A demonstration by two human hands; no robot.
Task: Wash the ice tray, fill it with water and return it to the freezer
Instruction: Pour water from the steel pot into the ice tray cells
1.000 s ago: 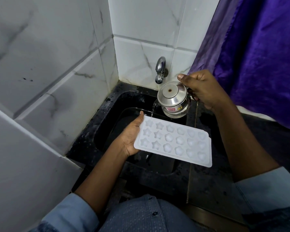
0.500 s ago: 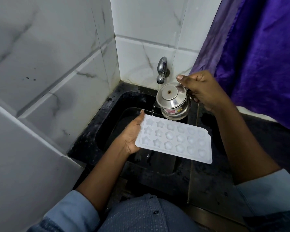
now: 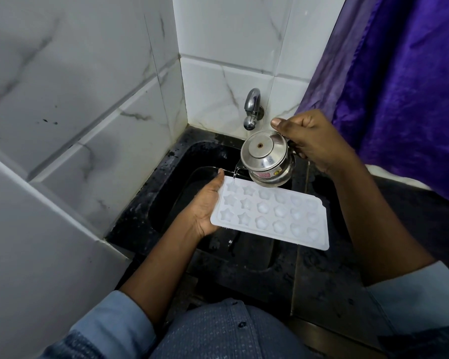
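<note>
A left hand (image 3: pixel 205 206) is gripping the near-left end of a white ice tray (image 3: pixel 270 215), thumb lying along its short edge and fingers curled out of sight beneath, holding it roughly level over a black sink (image 3: pixel 151 203). The right hand (image 3: pixel 311 141) is closing around the handle of a small steel kettle (image 3: pixel 267 158) — thumb pressing at the lid's rim — and tilting it so a thin stream of water (image 3: pixel 234 176) is falling onto the tray's far-left corner, beside the star-shaped moulds. A chrome tap (image 3: pixel 252 110) is jutting from the white marbled tiles (image 3: pixel 218 81) just behind the kettle; a purple curtain (image 3: pixel 399 86) is hanging at right.
</note>
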